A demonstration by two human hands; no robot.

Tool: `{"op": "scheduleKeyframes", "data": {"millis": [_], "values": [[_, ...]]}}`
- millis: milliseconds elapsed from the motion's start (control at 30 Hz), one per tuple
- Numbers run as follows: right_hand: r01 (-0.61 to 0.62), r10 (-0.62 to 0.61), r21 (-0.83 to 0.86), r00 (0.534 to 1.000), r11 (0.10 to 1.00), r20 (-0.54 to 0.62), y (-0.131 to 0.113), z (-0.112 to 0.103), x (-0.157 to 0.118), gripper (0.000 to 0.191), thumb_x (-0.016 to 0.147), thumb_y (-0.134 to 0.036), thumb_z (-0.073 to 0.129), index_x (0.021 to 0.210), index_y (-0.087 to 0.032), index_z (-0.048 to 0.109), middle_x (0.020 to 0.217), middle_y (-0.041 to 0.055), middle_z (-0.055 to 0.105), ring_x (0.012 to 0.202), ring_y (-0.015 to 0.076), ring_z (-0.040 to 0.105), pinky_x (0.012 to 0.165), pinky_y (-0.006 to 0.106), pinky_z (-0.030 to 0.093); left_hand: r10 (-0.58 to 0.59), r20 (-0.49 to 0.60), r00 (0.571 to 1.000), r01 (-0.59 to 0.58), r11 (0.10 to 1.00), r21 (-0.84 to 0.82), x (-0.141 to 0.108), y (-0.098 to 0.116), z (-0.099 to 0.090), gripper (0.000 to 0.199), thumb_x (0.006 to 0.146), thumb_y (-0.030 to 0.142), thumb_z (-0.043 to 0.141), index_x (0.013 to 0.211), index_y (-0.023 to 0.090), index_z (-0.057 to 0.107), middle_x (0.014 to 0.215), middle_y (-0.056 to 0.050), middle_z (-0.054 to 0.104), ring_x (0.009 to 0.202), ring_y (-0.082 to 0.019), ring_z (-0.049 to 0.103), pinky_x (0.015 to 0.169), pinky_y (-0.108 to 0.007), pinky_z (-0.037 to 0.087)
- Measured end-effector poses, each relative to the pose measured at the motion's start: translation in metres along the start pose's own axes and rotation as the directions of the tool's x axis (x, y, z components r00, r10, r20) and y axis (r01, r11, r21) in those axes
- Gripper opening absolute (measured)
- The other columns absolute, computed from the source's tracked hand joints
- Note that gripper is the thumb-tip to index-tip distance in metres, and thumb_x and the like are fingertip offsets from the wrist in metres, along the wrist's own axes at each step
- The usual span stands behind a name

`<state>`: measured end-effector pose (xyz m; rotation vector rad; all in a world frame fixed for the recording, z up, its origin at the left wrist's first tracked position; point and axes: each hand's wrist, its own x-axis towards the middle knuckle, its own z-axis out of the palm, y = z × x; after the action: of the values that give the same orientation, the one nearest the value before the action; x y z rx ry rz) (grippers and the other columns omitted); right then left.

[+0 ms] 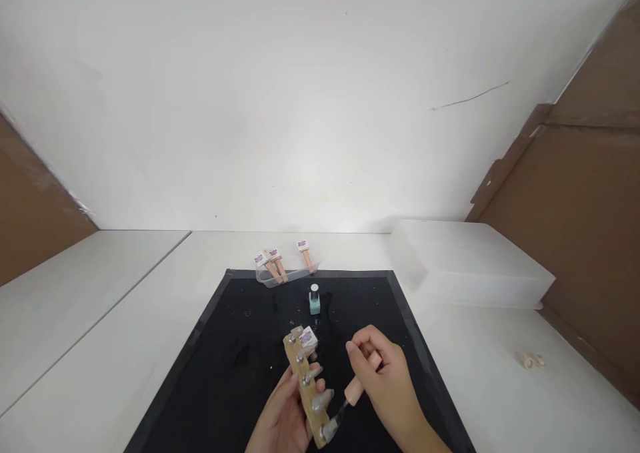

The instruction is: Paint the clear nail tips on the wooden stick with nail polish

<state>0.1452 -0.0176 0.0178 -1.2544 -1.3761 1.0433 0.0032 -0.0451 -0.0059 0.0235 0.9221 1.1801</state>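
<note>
My left hand [285, 416] is closed around a wooden strip [306, 387], tilted and running away from me. Several clear nail tips [323, 401] stand in a row along it on small metallic mounts. Beside the strip's far end is a small white-labelled bottle [309, 337]; the left fingers reach below it, and I cannot tell how it is held. My right hand [387, 376] pinches the pink handle of a nail polish brush [354, 391]. Its dark bristle end is at the nearest nail tip [329, 429], seemingly touching it.
A teal nail polish bottle [315, 301] with a dark cap stands on the black mat [240, 353]. Behind it, a clear tray [270, 281] holds several pink-handled bottles. A white box [475, 263] sits at right, with small cream-coloured rings [531, 359] nearer me.
</note>
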Motion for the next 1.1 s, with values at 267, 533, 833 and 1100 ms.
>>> {"op": "scheduleKeyframes", "data": {"millis": [267,533,833,1100], "values": [[-0.003,0.003,0.015,1.0,1.0,0.012,0.0045,0.0009,-0.0006,0.029,0.083,-0.04,0.049,0.064,-0.02,0.043,0.031,-0.0092,0.041,0.028,0.0122,0.05,0.038,0.02,0.028,0.016,-0.016,1.0,-0.015,0.999,0.03,-0.0043,0.0029,0.0064,0.046,0.076,0.012,0.053,0.121,0.015,0.044,0.082,-0.005,0.068,0.07,-0.016,0.064,0.079,-0.034,0.05],[-0.003,0.003,0.001,1.0,1.0,-0.006,0.003,0.0012,-0.001,0.03,0.083,-0.04,0.05,0.063,-0.02,0.043,0.03,-0.0098,0.04,0.028,0.0128,0.051,0.038,0.02,0.029,-0.002,-0.026,1.0,0.003,0.999,0.044,-0.0066,0.0049,0.0086,0.044,0.077,0.01,0.051,0.12,0.013,0.043,0.084,-0.006,0.067,0.071,-0.016,0.064,0.077,-0.034,0.05],[-0.007,0.007,0.018,1.0,1.0,-0.018,0.0051,0.0014,-0.0014,0.028,0.082,-0.038,0.051,0.063,-0.02,0.043,0.031,-0.0107,0.038,0.028,0.0129,0.053,0.038,0.018,0.031,0.002,-0.027,1.0,0.0,0.998,0.061,-0.0067,0.0051,0.0084,0.037,0.077,0.011,0.052,0.114,0.012,0.047,0.084,-0.006,0.067,0.071,-0.016,0.064,0.071,-0.032,0.052],[-0.008,0.008,0.015,1.0,1.0,-0.011,0.0027,0.0009,-0.0015,0.026,0.083,-0.035,0.051,0.063,-0.019,0.044,0.031,-0.0104,0.039,0.029,0.013,0.053,0.039,0.018,0.031,0.037,-0.035,0.999,-0.035,0.998,0.057,-0.0055,0.0024,0.0064,0.032,0.076,0.011,0.053,0.108,0.011,0.051,0.085,-0.007,0.068,0.071,-0.017,0.065,0.076,-0.035,0.051]]}}
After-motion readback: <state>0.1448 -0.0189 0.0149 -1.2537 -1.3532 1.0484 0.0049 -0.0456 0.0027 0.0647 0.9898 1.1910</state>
